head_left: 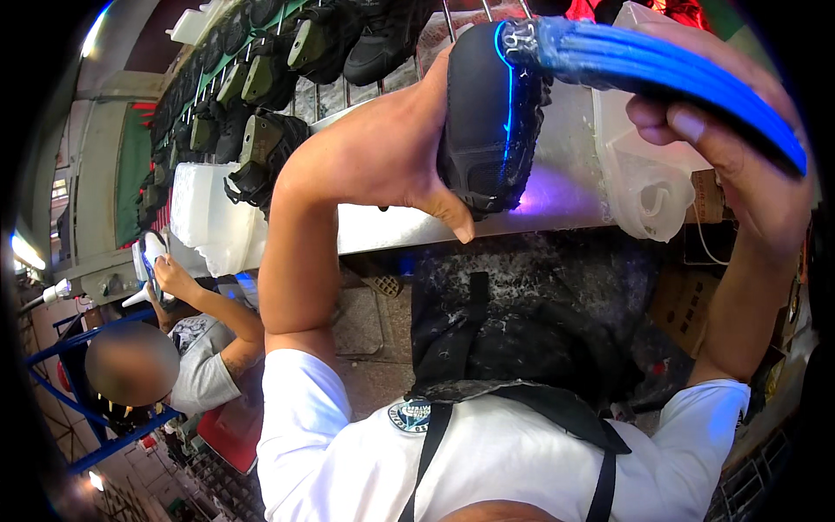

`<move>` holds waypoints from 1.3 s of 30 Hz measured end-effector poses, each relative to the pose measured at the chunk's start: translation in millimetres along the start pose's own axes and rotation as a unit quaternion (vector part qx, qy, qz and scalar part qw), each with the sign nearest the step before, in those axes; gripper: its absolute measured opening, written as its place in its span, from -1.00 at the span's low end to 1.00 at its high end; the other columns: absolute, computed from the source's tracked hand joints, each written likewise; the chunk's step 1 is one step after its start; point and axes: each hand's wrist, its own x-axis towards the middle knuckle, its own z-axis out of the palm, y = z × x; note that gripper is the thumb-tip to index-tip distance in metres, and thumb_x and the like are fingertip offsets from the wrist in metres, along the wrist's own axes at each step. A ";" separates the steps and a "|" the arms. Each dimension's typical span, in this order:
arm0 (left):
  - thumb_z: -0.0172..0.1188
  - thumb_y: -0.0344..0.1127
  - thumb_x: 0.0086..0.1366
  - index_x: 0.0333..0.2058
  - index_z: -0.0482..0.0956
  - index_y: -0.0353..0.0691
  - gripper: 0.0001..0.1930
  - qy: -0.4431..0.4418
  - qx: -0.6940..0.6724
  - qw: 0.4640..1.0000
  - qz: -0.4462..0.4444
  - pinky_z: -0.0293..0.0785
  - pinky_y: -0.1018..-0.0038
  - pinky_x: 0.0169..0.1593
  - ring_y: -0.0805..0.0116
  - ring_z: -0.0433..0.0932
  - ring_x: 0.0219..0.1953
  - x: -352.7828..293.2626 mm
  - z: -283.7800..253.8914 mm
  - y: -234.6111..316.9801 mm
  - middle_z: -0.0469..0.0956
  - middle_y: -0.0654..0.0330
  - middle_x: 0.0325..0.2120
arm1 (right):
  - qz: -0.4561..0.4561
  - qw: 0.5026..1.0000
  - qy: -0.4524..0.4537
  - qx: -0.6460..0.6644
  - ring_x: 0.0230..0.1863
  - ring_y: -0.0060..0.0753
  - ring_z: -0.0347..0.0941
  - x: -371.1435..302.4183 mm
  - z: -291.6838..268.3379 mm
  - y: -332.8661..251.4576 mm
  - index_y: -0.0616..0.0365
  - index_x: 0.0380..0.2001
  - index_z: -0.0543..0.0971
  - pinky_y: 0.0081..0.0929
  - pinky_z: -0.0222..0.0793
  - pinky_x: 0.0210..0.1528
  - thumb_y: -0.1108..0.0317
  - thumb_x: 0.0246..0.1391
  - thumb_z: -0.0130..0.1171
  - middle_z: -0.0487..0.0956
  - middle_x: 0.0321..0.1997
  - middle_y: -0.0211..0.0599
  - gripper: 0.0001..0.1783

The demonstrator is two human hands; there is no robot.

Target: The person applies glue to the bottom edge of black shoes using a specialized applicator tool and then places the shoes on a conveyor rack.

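My left hand (383, 143) is wrapped round a black shoe upper (487, 113), its thumb at the lower end. A thin line along the shoe's edge glows bright blue. In my right hand (739, 139) is a blue, ridged brush (670, 65) with a crusted, whitish head. That head touches or nearly touches the upper end of the shoe; exact contact is hard to tell. My right fingers are closed round the brush's handle. Below the shoe lies a pale metal bench surface (374, 228), with violet light on it.
Several black shoes on olive-green lasts (270, 78) hang on a rack at the upper left. Translucent plastic containers stand at left (196, 209) and right (644, 187). A co-worker (204, 365) sits at left, holding a pale shoe. Cardboard boxes (683, 304) lie below right.
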 end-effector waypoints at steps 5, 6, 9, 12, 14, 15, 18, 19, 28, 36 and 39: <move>0.75 -0.06 -0.33 0.20 0.43 -0.25 0.06 0.003 -0.027 0.999 0.019 0.38 0.28 0.24 0.20 0.48 0.15 7.2 0.4 -9.0 0.53 0.08 0.09 | -0.087 0.994 -0.015 -0.065 0.01 -0.19 0.60 -7.6 5.2 5.4 0.30 0.13 0.55 -0.40 0.58 -0.01 0.58 0.13 0.17 0.54 0.16 0.13 -0.55; 0.76 -0.07 -0.33 0.20 0.43 -0.25 0.06 0.004 -0.020 0.999 0.024 0.38 0.28 0.24 0.21 0.48 0.15 7.3 -0.1 -9.7 0.54 0.09 0.08 | -0.096 0.992 -0.017 -0.076 0.03 -0.15 0.60 -8.2 8.7 4.4 0.28 0.10 0.58 -0.37 0.56 0.02 0.59 0.10 0.20 0.54 0.16 0.13 -0.55; 0.76 -0.08 -0.33 0.21 0.43 -0.25 0.06 -0.014 0.005 0.999 0.031 0.38 0.29 0.24 0.23 0.49 0.15 9.8 -2.3 -12.6 0.55 0.10 0.09 | -0.152 0.980 -0.015 -0.127 0.07 -0.05 0.59 -8.1 19.5 6.8 0.29 0.04 0.61 -0.32 0.52 0.09 0.59 0.05 0.24 0.56 0.14 0.16 -0.58; 0.77 -0.11 -0.35 0.26 0.35 -0.26 0.14 0.013 -0.014 0.999 0.029 0.36 0.28 0.26 0.28 0.46 0.17 8.9 -0.6 -18.3 0.54 0.13 0.09 | -0.157 0.980 0.010 -0.124 0.07 0.00 0.59 -12.5 35.0 9.2 0.33 -0.01 0.63 -0.29 0.48 0.14 0.56 0.03 0.27 0.58 0.10 0.20 -0.61; 0.78 -0.17 -0.38 0.29 0.26 -0.27 0.21 0.023 -0.004 0.998 0.058 0.40 0.30 0.24 0.30 0.47 0.15 16.2 -0.9 -21.9 0.54 0.15 0.08 | -0.146 0.982 0.030 -0.118 0.07 -0.01 0.59 -17.2 44.8 13.9 0.35 -0.03 0.63 -0.31 0.49 0.13 0.56 0.03 0.27 0.58 0.09 0.21 -0.63; 0.77 -0.18 -0.34 0.33 0.18 -0.31 0.25 0.025 -0.005 0.997 0.071 0.34 0.29 0.29 0.25 0.42 0.21 21.1 -2.1 -20.6 0.46 0.08 0.15 | -0.140 0.982 0.040 -0.117 0.07 -0.01 0.59 -20.2 49.3 16.4 0.36 -0.04 0.64 -0.32 0.49 0.13 0.55 0.03 0.27 0.58 0.09 0.21 -0.63; 0.77 -0.13 -0.32 0.42 -0.07 -0.37 0.42 0.021 -0.018 0.996 0.083 0.17 0.26 0.41 0.15 0.22 0.36 24.5 -6.0 -23.4 0.23 -0.06 0.32 | -0.134 0.985 0.076 -0.074 0.05 -0.04 0.59 -25.9 70.1 24.6 0.40 -0.05 0.64 -0.35 0.51 0.11 0.56 0.05 0.25 0.57 0.10 0.22 -0.65; 0.77 -0.09 -0.32 0.44 -0.15 -0.37 0.48 0.019 -0.023 0.996 0.081 0.11 0.25 0.44 0.12 0.15 0.40 23.0 -6.9 -26.8 0.15 -0.10 0.38 | -0.136 0.985 0.088 -0.054 0.03 -0.05 0.59 -26.6 77.4 28.5 0.40 -0.05 0.64 -0.37 0.52 0.10 0.57 0.05 0.24 0.57 0.10 0.22 -0.66; 0.76 -0.13 -0.28 0.42 -0.13 -0.37 0.43 0.029 -0.090 0.996 0.003 0.35 0.32 0.31 0.23 0.35 0.24 21.5 -12.2 -4.6 0.34 -0.06 0.24 | -0.124 0.982 0.134 -0.057 -0.01 -0.14 0.60 -30.3 111.7 43.3 0.40 -0.04 0.65 -0.44 0.57 0.04 0.65 0.01 0.26 0.52 0.17 0.15 -0.63; 0.76 -0.10 -0.29 0.40 -0.13 -0.40 0.43 0.043 -0.088 0.994 -0.052 0.45 0.33 0.24 0.26 0.43 0.16 32.2 -3.7 -7.0 0.41 -0.05 0.17 | -0.134 0.976 0.142 -0.100 0.06 -0.11 0.60 -34.7 126.8 58.0 0.36 -0.04 0.65 -0.37 0.58 0.08 0.67 0.00 0.30 0.54 0.14 0.08 -0.62; 0.76 -0.08 -0.30 0.40 -0.13 -0.41 0.44 0.047 -0.090 0.994 -0.048 0.44 0.31 0.24 0.25 0.44 0.16 33.4 -4.6 -26.0 0.42 -0.06 0.17 | -0.099 0.983 0.121 -0.091 0.06 -0.10 0.61 -40.5 127.0 60.6 0.39 -0.04 0.64 -0.36 0.57 0.09 0.69 -0.02 0.29 0.57 0.11 0.10 -0.61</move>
